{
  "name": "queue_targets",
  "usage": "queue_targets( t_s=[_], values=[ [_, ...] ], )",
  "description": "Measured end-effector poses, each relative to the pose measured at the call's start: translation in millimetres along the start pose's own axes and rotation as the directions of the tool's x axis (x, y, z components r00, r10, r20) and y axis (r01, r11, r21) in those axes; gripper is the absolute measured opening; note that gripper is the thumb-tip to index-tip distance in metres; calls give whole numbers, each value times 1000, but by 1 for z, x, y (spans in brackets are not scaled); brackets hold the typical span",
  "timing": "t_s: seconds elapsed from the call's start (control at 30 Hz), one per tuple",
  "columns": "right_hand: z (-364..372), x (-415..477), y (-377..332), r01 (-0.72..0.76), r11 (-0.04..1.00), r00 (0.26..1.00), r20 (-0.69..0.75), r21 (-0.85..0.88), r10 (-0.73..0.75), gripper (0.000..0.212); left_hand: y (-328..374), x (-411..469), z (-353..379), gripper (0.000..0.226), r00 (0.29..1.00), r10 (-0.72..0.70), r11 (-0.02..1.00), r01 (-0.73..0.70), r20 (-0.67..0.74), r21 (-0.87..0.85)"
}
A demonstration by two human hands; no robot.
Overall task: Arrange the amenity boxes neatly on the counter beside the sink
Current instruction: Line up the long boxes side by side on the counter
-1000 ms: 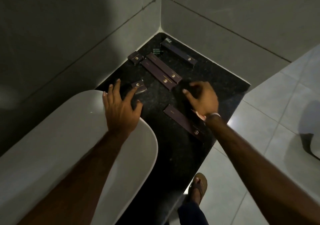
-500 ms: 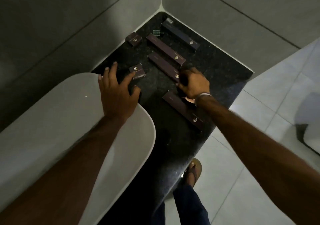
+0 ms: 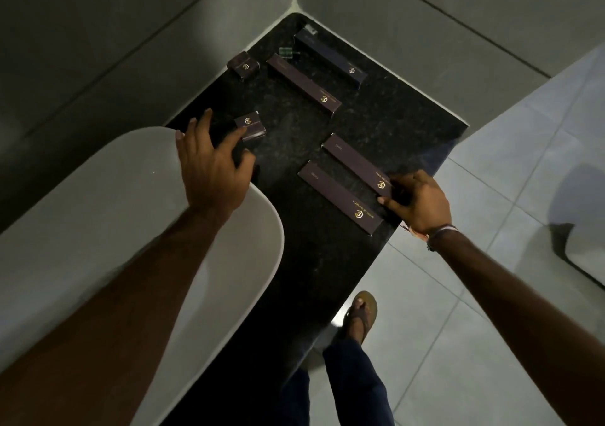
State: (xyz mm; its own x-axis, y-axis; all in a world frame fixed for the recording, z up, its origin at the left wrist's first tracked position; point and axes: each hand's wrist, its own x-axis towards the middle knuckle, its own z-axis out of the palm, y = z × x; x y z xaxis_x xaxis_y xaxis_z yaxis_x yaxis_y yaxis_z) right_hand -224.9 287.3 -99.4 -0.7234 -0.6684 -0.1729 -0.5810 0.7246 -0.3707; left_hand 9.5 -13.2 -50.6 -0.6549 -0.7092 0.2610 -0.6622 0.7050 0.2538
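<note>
The room was dim, so the small words on the boxes were hard to read. The right hand [image 3: 417, 201] covered the near end of one long box [image 3: 357, 166], and its fingers pinched that end. The left hand [image 3: 209, 163] rested with fingers spread where the white sink [image 3: 98, 216] rim met the black bench [image 3: 386, 124], and its fingertip touched a small box [image 3: 250, 125]. The sink was cut off at the picture's edge.

There were six dark boxes on the bench: four long ones and two small ones. A second long box [image 3: 340, 198] lay just beside the pinched one, on the side nearer the left hand, and the two were lined up side by side. A third long box [image 3: 302, 84] lay farther off, beyond both hands. The fourth long box [image 3: 329, 54] lay past that, near the back wall. The other small box [image 3: 244, 66] sat well beyond the left hand, by the wall. A tiny clear green thing [image 3: 285, 52] lay between the far boxes, too small to make out.

Below the right hand, a foot in a sandal [image 3: 360, 314] stood on the pale floor tiles [image 3: 474, 327]
</note>
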Motion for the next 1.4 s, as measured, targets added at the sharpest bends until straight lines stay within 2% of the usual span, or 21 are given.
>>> queue_targets(
  t_s=[0.63, 0.93, 1.03, 1.1, 1.23, 1.33, 1.4],
  values=[
    [3, -7, 0, 55, 998, 998, 28, 6, -56, 56, 1, 0, -1, 44, 999, -3, 1000, 2, -35, -22],
    [-9, 1, -4, 51, 998, 998, 43, 22, -52, 68, 0, 0, 3, 43, 999, -8, 998, 5, -54, -62],
    [-20, 29, -21, -4, 996, 996, -85, 91, 12, 63, 1, 0, 4, 42, 998, -11, 997, 7, -61, -78],
    [-22, 60, -41, 13, 995, 992, -128, 102, 0, 60, 2, 1, 4, 41, 999, -20, 997, 16, -43, -81],
    [-16, 132, -91, 83, 995, 993, -90, 62, -77, 61, 3, 2, 3, 42, 999, -39, 996, 37, -13, -81],
    [-13, 169, -120, 97, 994, 995, -16, -45, -98, 64, 1, 2, 3, 41, 999, -41, 996, 41, 2, -83],
    [-12, 178, -124, 128, 984, 992, 14, -124, -128, 54, 1, 2, 3, 40, 999, -34, 996, 34, 3, -81]
  ],
)
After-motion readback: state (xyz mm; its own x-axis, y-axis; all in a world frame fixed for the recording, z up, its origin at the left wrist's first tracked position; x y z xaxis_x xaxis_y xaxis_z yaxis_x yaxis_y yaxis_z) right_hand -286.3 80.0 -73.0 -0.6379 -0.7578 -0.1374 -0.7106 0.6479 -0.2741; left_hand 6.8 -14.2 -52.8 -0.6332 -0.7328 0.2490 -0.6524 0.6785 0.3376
